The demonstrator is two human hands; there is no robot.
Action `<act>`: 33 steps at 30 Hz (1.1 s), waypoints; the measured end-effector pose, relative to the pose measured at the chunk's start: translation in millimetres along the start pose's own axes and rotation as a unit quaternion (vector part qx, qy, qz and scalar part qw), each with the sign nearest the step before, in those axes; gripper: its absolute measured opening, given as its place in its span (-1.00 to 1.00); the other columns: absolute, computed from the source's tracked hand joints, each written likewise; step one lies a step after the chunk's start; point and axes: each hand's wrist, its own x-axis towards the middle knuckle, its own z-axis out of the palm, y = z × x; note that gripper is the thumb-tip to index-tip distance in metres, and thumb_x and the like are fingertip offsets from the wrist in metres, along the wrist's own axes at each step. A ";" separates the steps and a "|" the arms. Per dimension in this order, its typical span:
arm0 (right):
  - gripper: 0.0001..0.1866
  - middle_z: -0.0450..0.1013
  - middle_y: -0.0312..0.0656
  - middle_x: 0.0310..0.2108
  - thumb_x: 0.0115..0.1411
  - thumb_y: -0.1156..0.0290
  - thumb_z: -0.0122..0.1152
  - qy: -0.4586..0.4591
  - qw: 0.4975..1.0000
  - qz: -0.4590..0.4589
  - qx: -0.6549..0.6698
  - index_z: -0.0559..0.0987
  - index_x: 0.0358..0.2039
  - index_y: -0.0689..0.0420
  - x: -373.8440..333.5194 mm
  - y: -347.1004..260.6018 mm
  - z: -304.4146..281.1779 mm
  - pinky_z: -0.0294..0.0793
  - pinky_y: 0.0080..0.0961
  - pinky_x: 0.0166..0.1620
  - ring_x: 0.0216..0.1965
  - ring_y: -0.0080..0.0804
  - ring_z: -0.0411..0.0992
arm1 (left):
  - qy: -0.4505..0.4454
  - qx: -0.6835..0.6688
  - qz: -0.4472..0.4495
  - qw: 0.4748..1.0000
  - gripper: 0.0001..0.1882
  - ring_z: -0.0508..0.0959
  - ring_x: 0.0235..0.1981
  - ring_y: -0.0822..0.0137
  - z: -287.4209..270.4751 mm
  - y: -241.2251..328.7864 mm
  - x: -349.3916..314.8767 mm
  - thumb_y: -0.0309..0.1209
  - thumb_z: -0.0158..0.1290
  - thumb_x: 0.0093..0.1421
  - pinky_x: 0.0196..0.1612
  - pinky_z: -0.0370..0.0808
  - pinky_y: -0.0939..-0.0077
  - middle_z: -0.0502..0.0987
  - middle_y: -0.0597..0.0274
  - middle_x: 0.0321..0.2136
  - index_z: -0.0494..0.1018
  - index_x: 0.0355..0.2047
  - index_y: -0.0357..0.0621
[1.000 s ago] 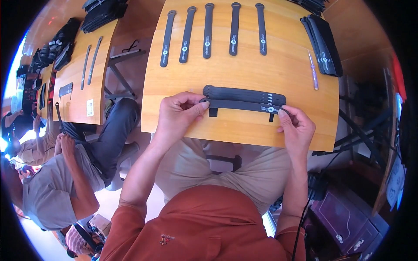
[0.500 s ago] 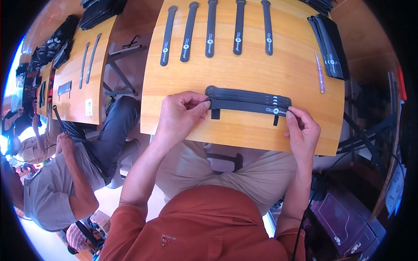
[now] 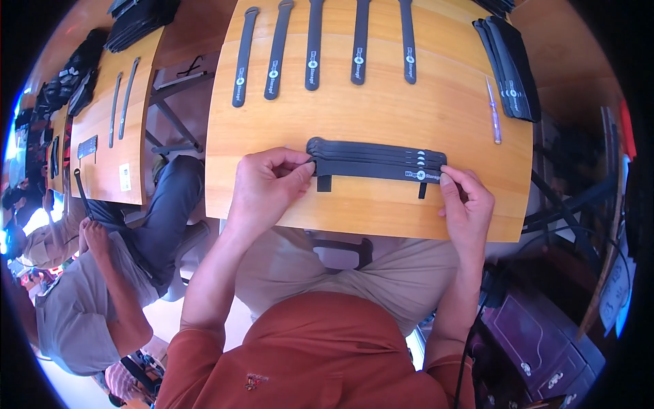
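Near the front of the wooden table lies a fanned stack of black hook-and-loop straps [image 3: 371, 151], rounded ends at the left and pale printed marks towards the right. Its nearest strap [image 3: 368, 170] is stretched between my two hands. My left hand [image 3: 272, 180] pinches that strap's left end between thumb and fingers. At the right end, the thumb and fingertips of my right hand [image 3: 466, 198] close on its tip. Two short black tabs, a left one [image 3: 324, 184] and a right one [image 3: 422, 190], stick out from beneath the stack towards me.
Several single straps [image 3: 313, 54] lie in a spaced row at the back. A thicker strap pile [image 3: 507, 68] sits at the far right beside a purple-handled screwdriver [image 3: 495, 121]. Leftwards, a co-worker [image 3: 95, 293] sits at another table [image 3: 102, 174] with a strap in hand.
The whole view has shifted slightly, so the table's things appear further left. Both hands keep their hold on the strap's ends, and the strap lies much as before along the stack.
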 end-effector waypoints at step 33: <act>-0.88 0.48 -0.25 -0.42 0.31 0.61 0.28 0.017 1.000 -0.016 -0.005 0.66 -0.18 0.37 0.4 1.7 2.6 0.33 -0.67 -0.56 -0.57 -0.66 0.39 | -0.001 -0.010 -0.007 1.000 -0.88 0.58 -0.51 0.60 0.6 1.0 1.1 -0.59 0.27 0.25 -0.41 0.53 0.71 0.65 0.26 -0.48 0.64 -0.22 -0.39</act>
